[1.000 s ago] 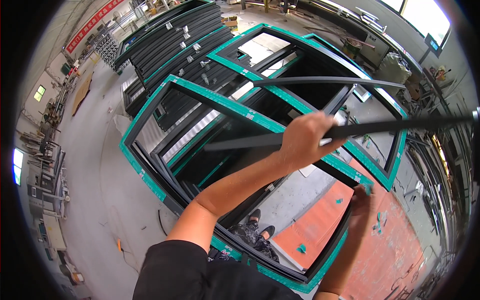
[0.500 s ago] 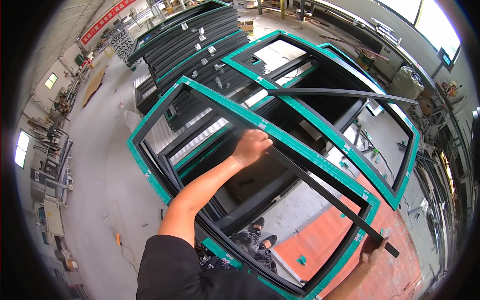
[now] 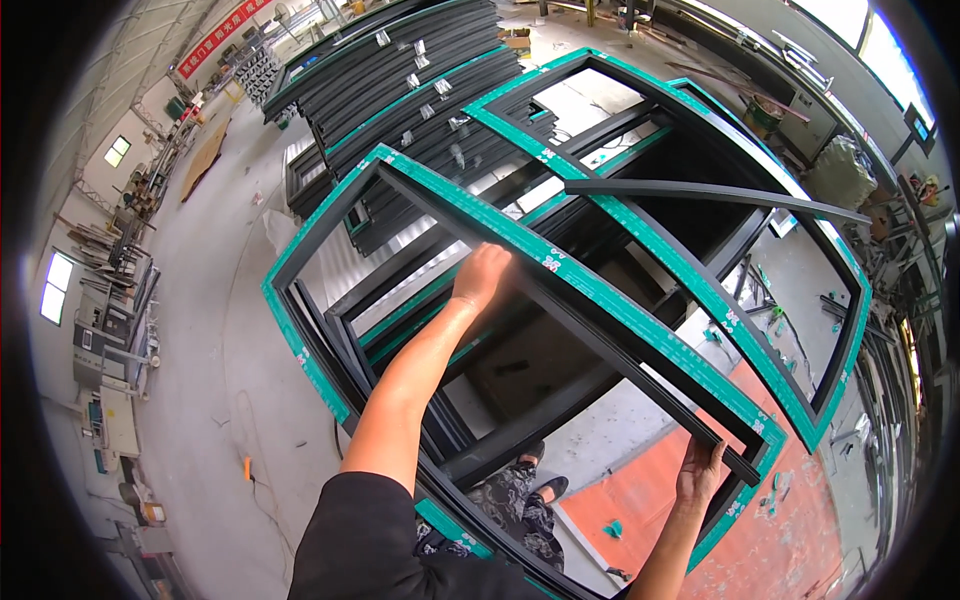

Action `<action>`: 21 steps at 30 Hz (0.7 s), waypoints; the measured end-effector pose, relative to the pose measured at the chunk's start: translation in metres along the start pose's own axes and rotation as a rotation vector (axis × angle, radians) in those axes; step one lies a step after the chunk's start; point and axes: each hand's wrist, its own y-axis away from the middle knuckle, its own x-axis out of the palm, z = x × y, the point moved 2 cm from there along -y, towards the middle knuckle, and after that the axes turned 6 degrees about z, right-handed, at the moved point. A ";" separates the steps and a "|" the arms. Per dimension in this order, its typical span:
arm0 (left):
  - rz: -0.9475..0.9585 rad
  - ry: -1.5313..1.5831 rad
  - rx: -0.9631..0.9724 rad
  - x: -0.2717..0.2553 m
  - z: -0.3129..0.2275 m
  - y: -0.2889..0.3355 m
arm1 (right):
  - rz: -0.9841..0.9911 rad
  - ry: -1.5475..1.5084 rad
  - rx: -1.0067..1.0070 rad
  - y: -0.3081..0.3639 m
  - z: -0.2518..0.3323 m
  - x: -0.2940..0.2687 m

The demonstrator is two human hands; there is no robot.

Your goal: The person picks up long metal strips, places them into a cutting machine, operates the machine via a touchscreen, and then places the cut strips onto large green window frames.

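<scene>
Left hand (image 3: 483, 275) and right hand (image 3: 702, 470) both grip the black strip (image 3: 668, 402) ahead of the body; its long axis slants far-left to near-right along the far inner side of the green-taped frame (image 3: 460, 206). Right hand sits near its lower end.

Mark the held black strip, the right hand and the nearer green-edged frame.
Black strip (image 3: 644, 380), head view: near its middle.
Right hand (image 3: 698, 474), head view: middle of the hand.
Nearer green-edged frame (image 3: 470, 208), head view: green face of its far side.
</scene>
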 end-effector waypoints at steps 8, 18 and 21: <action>-0.017 -0.012 0.097 0.036 -0.002 -0.034 | 0.067 0.106 -0.114 -0.031 0.005 -0.011; 0.221 -0.038 0.133 0.004 0.052 -0.005 | -0.356 0.024 0.010 0.005 -0.051 0.000; 0.281 -0.119 0.126 0.008 0.066 -0.004 | -0.392 -0.043 0.077 0.000 -0.054 -0.003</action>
